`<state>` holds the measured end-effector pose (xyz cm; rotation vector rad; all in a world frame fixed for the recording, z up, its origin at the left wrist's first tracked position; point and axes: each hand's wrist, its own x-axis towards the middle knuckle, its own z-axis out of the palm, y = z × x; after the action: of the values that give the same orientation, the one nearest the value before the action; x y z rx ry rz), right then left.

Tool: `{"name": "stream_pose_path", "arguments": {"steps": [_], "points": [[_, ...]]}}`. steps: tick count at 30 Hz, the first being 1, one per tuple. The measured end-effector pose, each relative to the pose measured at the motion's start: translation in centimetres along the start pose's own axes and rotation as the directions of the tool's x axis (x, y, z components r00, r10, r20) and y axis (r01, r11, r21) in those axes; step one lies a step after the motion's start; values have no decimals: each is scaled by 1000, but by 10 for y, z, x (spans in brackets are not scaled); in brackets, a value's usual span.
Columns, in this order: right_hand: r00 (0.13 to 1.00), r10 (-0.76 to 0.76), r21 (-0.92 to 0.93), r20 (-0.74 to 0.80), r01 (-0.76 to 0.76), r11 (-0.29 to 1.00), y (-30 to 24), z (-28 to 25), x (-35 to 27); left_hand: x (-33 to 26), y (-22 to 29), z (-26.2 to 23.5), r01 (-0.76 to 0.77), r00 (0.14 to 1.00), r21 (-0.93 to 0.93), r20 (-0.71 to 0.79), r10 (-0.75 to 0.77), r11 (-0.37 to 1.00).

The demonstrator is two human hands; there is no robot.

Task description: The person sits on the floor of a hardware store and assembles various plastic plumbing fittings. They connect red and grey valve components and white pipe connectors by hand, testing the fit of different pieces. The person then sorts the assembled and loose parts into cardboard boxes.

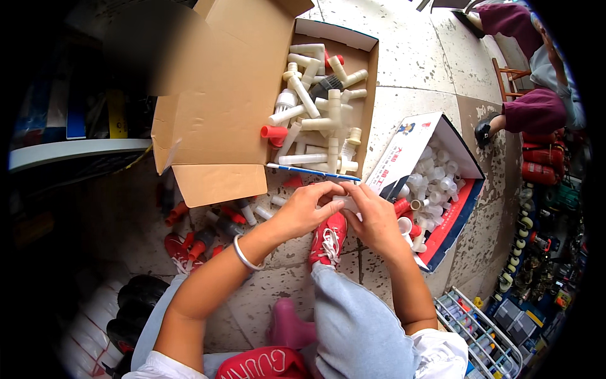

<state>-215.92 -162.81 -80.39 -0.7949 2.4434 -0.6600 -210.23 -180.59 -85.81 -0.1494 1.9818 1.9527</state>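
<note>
Just in front of the open cardboard box [227, 95], my two hands meet over a small white plastic pipe fitting [346, 203]. My left hand [309, 207], with a silvery bangle on the wrist, is closed on one side of it. Fingers of my right hand [376, 218] pinch it from the other side, and much of the piece is covered. White pipe tees and elbows [333, 120], a red elbow [274, 132] and a dark grey fitting [326, 84] fill the cardboard box. At my right hand's side, a smaller box [404, 148] holds many small whitish fittings [435, 180] and several red ones.
Loose red, grey and white fittings [221, 221] lie on the worn tiled floor by my red shoe [329, 240]. A pink boot-like object [287, 322] stands between my legs. At right are a wire rack [480, 335], hardware goods [543, 240] and a seated person [546, 110].
</note>
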Motion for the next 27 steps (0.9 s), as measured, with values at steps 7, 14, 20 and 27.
{"name": "stream_pose_path", "arguments": {"steps": [7,14,20,27], "points": [[939,288,-205,-191,-325,923,54,-68,-61,36,-51,-77,166,851,985,-164,500,42],[983,118,-45,-138,-126,991,24,-45,-39,34,-46,-83,180,896,948,-268,353,261],[980,182,633,-75,-94,768,-5,64,21,-3,-38,-26,19,961,26,-275,-11,999],[988,125,695,92,-154,702,49,109,13,0,-87,7,158,981,-330,-59,-187,931]]}}
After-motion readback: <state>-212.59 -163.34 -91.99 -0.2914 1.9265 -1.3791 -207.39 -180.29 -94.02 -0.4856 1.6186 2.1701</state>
